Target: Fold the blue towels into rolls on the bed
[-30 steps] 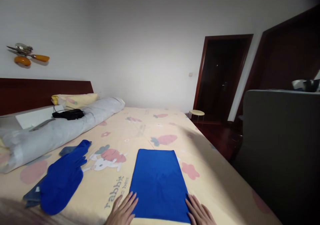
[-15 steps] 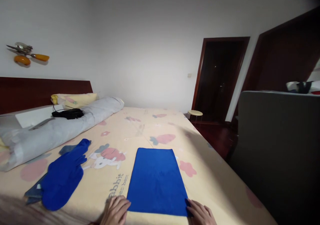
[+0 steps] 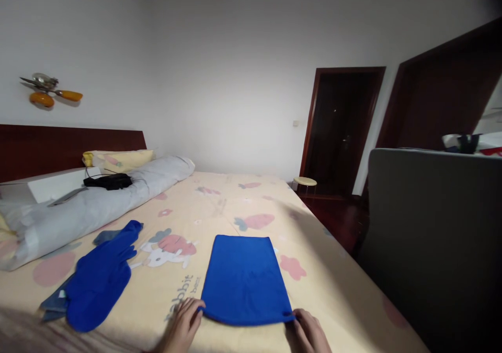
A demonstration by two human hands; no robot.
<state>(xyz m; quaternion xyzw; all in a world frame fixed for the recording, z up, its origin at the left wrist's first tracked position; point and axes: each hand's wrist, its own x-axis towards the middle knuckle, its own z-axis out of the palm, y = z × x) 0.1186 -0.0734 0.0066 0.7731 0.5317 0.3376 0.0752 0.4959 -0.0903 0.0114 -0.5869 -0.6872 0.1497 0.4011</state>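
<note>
A folded blue cloth [image 3: 243, 279] lies flat on the bed [image 3: 219, 212], its near edge lifted a little off the sheet. My left hand [image 3: 181, 327] pinches the near left corner of the cloth. My right hand [image 3: 309, 332] pinches the near right corner. Both hands have their fingers closed on the fabric at the bottom of the view.
A crumpled pile of blue cloths [image 3: 96, 280] lies to the left on the patterned sheet. A rolled grey duvet [image 3: 90, 206] with a black object [image 3: 107, 181] on it runs along the headboard side. A grey chair back [image 3: 435, 238] stands at the right, a dark doorway [image 3: 337, 128] beyond.
My hands went from lying flat beside the cloth's near edge to gripping its two near corners, and that edge has risen slightly. The view tilted a little.
</note>
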